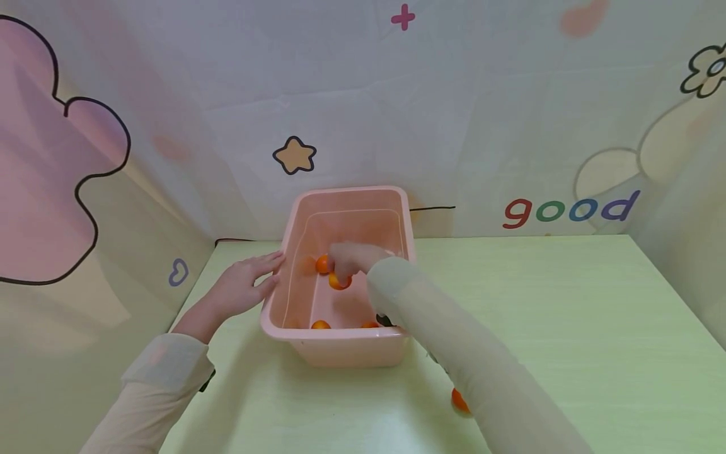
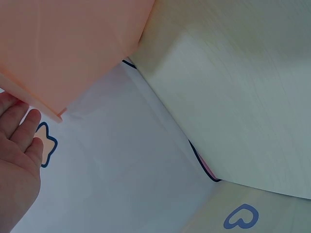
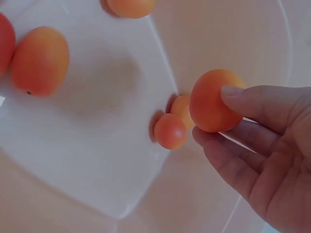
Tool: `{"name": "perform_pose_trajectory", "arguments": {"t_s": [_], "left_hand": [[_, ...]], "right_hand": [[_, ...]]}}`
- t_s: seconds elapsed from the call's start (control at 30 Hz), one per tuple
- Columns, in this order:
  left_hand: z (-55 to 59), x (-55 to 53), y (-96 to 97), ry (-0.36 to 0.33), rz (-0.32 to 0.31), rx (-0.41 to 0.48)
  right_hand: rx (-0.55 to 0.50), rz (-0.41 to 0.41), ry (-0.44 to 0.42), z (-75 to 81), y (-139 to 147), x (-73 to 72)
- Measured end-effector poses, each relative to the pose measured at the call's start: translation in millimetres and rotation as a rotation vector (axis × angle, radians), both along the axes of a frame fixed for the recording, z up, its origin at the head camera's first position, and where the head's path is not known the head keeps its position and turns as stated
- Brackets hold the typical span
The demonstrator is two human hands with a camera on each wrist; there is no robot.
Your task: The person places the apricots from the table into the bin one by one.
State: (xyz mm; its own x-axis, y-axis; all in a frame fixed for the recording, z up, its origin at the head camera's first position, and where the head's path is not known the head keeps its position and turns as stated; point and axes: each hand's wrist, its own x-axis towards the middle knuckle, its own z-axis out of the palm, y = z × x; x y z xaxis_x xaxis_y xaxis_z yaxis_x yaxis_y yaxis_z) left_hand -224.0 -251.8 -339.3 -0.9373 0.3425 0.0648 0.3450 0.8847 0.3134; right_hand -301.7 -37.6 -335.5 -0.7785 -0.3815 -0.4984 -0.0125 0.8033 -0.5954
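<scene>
A pink plastic bin (image 1: 348,347) stands on the table with several orange-red apricots inside. My right hand (image 1: 354,258) reaches down into it and pinches one apricot (image 3: 214,102) between thumb and fingertips, above the bin floor. Beyond the held fruit, two smaller-looking apricots (image 3: 170,131) lie by the wall in the right wrist view. Others, such as this blushed apricot (image 3: 41,60), rest elsewhere on the floor. My left hand (image 1: 244,287) touches the bin's left rim with extended fingers; the left wrist view has those fingers (image 2: 19,131) against the rim's outer side.
One more apricot (image 1: 460,400) lies on the pale green table (image 1: 539,302), partly hidden by my right sleeve (image 1: 454,340). Behind the bin hangs a printed cloth backdrop (image 1: 363,126), which also encloses the left and right sides.
</scene>
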Motion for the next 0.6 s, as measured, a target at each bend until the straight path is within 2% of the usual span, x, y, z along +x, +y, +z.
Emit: {"name": "perform_pose_trajectory", "arguments": {"t_s": [0.23,0.47,0.6], "left_hand": [[0.2,0.1,0.4,-0.019,0.016,0.016],[0.5,0.2,0.5,-0.03,0.032,0.017],[0.7,0.6,1.3,-0.031,0.034,0.018]], "right_hand": [[0.022,0.033,-0.001,0.2,-2.0,1.0],[0.0,-0.072,-0.112,-2.6,-0.8,5.5],[0.042,0.04,-0.065,-5.6,-0.8,6.6]]}}
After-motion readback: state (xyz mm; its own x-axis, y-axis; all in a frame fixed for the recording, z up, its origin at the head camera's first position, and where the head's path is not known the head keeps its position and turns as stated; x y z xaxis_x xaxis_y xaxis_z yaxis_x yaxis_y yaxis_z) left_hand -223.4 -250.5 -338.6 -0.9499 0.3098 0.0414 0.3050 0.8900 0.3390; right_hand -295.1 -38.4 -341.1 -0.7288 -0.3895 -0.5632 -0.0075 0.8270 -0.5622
